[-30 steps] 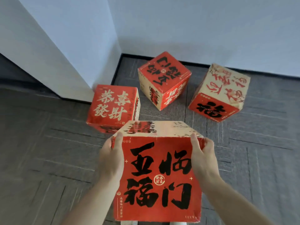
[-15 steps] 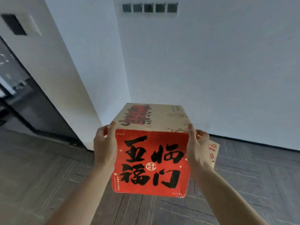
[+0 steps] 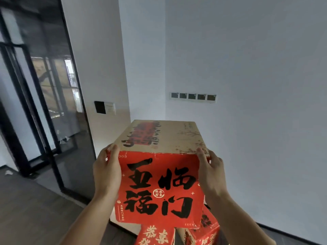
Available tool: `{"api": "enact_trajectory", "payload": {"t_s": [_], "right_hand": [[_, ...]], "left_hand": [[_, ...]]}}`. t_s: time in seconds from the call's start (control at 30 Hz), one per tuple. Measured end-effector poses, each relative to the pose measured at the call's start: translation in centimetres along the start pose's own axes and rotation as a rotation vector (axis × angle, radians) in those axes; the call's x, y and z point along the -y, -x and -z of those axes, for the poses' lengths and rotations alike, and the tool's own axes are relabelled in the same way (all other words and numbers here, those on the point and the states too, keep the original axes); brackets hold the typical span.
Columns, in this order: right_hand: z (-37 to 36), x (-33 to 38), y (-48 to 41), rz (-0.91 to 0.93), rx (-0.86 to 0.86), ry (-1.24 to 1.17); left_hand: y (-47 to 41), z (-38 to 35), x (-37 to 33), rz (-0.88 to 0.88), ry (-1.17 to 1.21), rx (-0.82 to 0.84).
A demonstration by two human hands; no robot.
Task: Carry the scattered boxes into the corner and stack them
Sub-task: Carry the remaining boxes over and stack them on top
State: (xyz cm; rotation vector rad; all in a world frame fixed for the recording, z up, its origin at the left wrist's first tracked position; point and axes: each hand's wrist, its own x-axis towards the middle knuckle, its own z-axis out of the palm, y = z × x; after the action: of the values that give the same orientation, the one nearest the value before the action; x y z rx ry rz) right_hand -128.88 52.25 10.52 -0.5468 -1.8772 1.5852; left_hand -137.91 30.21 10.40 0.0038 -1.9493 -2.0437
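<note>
The view has swung up from the floor in the last second: a second ago three boxes lay scattered on the carpet below the carried one, and now the wall fills most of the picture, with the box lifted to about chest height in front of the corner. The left hand is pressed flat against its left side with the thumb on the red front, and the right hand clamps the right side the same way, so both hands are closed around the one box and carry nothing else. Under its lower edge two other boxes show, a red box on the left and a second red box just beside it on the right; whether they touch each other I cannot tell. That suggests the carried box is being raised to go on top of them, so stacking looks about to begin. Room is tight on two sides: the white walls meet just behind, and the glass door with its black frame stands well to the left. The carpet on the near left is open for stepping
</note>
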Motion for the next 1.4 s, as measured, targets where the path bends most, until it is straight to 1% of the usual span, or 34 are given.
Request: {"api": "enact_trajectory", "payload": {"t_s": [0.1,0.3,0.47,0.57,0.73,0.87,1.13,1.23,1.4], "right_hand": [[-4.6,2.1,0.5,0.021,0.040,-0.052],[-16.1,4.9,1.7,0.041,0.207,-0.146],[-27.4,5.6,4.5,0.032,0.383,-0.179],[-34.4,6.1,6.5,0.008,0.518,-0.223],[-45.0,6.3,9.0,0.010,0.734,-0.258],[-51.7,6.8,10.8,0.011,0.892,-0.271],[-63.0,9.4,11.9,0.053,1.136,-0.318],[-66.9,10.2,13.0,0.037,1.192,-0.371],[-73.1,11.4,15.1,-0.009,1.244,-0.404]], "left_hand": [[-2.4,3.6,-1.5,-0.041,0.054,-0.036],[-8.9,13.1,-2.0,-0.063,0.065,-0.154],[-12.7,23.4,-0.4,-0.077,0.063,-0.361],[-14.0,29.2,-0.3,-0.083,0.050,-0.518],[-15.4,37.5,0.6,-0.102,0.032,-0.726],[-16.4,41.6,0.6,-0.106,0.016,-0.880],[-19.9,46.6,-0.5,-0.158,-0.053,-1.103],[-21.2,48.4,-0.7,-0.171,-0.090,-1.168],[-23.6,52.5,-1.3,-0.197,-0.108,-1.229]]}}
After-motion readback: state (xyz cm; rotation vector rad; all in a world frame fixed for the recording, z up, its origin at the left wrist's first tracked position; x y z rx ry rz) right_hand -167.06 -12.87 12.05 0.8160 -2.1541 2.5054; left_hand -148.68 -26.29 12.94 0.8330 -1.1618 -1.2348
